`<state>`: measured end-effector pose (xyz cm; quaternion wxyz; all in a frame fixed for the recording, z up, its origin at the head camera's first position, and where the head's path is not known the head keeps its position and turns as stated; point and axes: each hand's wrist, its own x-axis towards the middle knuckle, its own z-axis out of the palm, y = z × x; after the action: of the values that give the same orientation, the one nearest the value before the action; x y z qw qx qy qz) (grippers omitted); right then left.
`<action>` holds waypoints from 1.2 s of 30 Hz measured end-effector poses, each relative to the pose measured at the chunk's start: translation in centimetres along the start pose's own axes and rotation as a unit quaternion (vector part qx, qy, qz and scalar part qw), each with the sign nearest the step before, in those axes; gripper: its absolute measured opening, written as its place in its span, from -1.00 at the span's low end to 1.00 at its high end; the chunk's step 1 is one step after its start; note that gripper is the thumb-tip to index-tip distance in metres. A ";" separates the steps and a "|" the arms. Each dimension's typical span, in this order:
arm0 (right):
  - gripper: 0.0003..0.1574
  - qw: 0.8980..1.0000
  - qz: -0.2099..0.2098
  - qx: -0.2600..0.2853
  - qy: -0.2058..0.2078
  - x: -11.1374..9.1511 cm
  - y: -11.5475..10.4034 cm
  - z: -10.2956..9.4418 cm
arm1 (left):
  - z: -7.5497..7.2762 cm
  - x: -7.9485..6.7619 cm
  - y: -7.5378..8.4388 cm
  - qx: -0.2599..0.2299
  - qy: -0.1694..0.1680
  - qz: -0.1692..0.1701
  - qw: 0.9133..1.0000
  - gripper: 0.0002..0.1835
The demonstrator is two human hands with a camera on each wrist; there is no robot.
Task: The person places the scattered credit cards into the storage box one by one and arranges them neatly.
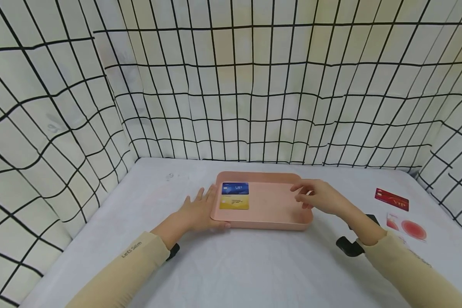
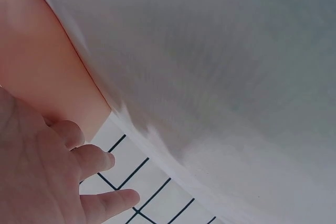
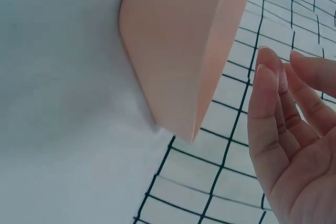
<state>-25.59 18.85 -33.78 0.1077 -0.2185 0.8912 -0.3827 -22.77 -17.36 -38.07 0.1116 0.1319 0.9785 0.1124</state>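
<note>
A shallow pink tray [image 1: 273,197] lies on the white-covered table. Inside it, at the left, a blue VIP card [image 1: 229,188] sits just beyond a yellow card [image 1: 234,202]. My left hand [image 1: 198,212] rests against the tray's left side, fingers spread and thumb along the near wall; the left wrist view has these fingers [image 2: 92,161] beside the pink wall [image 2: 50,51]. Over the tray's right end is my right hand [image 1: 321,197], its fingers loosely bent. From the right wrist, that hand [image 3: 294,135] holds nothing, and the tray's outer wall [image 3: 163,40] appears beside it.
To the right on the table lie a red VIP card [image 1: 392,199] and, nearer, a pale card with red round shapes [image 1: 413,230], partly behind the right sleeve [image 1: 408,265]. A black wire grid [image 1: 250,94] over white cloth encloses the table's back and sides.
</note>
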 end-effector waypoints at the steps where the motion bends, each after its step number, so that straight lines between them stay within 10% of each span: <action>1: -0.63 1.000 0.001 -0.001 0.002 -0.1 0.2 -0.2 | 0.0 0.0 0.0 -0.001 0.000 0.000 1.000 0.40; 36: -0.54 0.994 0.056 -0.037 0.083 -6.4 8.8 -6.1 | 0.1 0.1 -0.1 -0.002 -0.001 -0.003 1.000 0.40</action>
<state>-24.89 31.11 -35.92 0.0467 -0.1400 0.9212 -0.3601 -22.86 -17.43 -38.17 0.1134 0.1284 0.9786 0.1140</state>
